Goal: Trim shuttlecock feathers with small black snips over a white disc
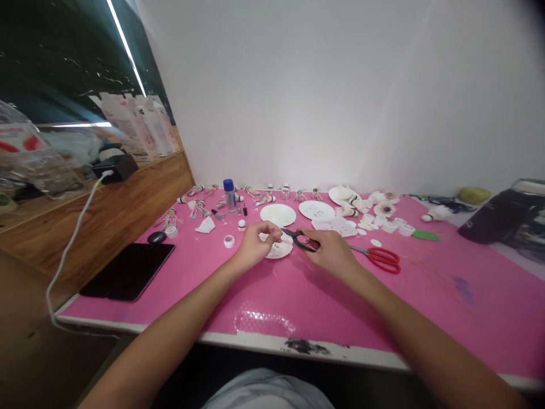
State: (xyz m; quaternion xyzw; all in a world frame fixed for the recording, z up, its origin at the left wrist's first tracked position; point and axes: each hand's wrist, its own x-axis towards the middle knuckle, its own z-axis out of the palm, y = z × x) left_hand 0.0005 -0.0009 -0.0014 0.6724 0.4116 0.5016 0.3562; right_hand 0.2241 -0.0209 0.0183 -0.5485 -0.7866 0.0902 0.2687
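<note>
Over the pink tabletop [264, 295], my right hand [336, 253] grips dark pliers [289, 232] by the handles, the jaws pointing left. My left hand [255, 243] is closed in a pinch right by the jaw tips. Whatever lies between its thumb and finger is too small to make out. Beneath both hands lies a white paper disc [279, 252] with tiny bits on it. Just left of my left hand stands a small shuttlecock base [242, 225], and nearer the front is a little white jar [229, 241].
Red-handled scissors [384, 259] lie right of my right hand. Shuttlecocks [385, 209], white discs [278, 215] and a blue-capped bottle [229, 196] line the back. A black tablet [128, 272] and mouse [157, 237] sit left; a dark bag [489, 218] stands right.
</note>
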